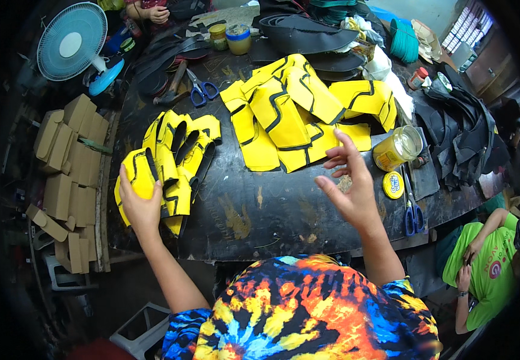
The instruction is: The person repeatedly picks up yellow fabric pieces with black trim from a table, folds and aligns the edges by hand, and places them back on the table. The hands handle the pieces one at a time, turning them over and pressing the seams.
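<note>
My left hand is on the nearest yellow shoe upper at the left of the table, thumb on one side and fingers on the other. Behind it several folded yellow uppers with black edging stand bunched together. My right hand is raised over the table with fingers apart and nothing in it. Just beyond that hand lies a loose pile of flat yellow pieces with black lines along their edges. To its right stand an open glass jar of yellowish stuff and its yellow lid.
Blue-handled scissors lie by the lid; another pair and a hammer lie at the back left. Black cut pieces heap at the right. A fan, cardboard boxes and a person in green surround the dark table.
</note>
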Available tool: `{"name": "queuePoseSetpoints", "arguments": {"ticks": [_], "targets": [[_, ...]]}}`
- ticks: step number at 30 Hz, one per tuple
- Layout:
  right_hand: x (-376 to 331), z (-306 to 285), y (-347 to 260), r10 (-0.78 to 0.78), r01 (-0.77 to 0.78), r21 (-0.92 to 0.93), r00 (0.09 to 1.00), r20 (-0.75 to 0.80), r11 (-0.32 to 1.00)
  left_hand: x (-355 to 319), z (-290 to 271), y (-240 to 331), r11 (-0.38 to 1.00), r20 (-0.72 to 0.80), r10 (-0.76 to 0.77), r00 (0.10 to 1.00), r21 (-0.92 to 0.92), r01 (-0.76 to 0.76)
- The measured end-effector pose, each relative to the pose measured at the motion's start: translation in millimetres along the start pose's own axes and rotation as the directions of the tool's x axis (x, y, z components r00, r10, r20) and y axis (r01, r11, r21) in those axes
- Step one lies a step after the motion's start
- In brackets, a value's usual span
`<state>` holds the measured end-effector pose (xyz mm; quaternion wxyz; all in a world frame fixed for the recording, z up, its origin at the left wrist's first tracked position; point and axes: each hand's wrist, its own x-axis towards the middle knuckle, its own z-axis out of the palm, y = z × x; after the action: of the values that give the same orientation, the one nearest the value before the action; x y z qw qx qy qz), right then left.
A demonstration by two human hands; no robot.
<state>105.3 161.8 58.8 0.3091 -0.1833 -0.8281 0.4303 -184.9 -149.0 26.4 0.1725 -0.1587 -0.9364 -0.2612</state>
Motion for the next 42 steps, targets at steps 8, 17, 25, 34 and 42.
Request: {"name": "queuePoseSetpoints", "arguments": {"ticks": [8,17,25,34,42], "targets": [[-6.7,18.1,-33.9,-0.100,0.006,0.345,0.962,0.254,0.938,-22.4,-66.0,86.0,0.862,-0.248,0.273,0.929,-0.365,-0.351],[-8.2,21.9,-41.6,0.016,-0.016,0.343,1.000,0.004,0.939,-123.6,10.6,163.0,0.453,0.056,0.627,0.777,-0.838,-0.305],[-12.3,-16.3,-37.6,-0.146,0.127,0.252,0.988,0.055,0.959,-127.8,18.3,156.7,0.365,0.472,0.596,0.650,-0.880,0.304],[-16.6,-1.8,-36.9,-0.170,0.105,0.302,0.965,0.201,0.948,-137.8,17.0,163.9,0.370,0.512,0.601,0.613,-0.859,0.355],[-9.5,-8.0,-40.2,-0.275,0.227,0.186,0.913,0.300,0.956,-132.6,29.6,146.6,0.222,0.610,0.551,0.570,-0.765,0.604]]}}
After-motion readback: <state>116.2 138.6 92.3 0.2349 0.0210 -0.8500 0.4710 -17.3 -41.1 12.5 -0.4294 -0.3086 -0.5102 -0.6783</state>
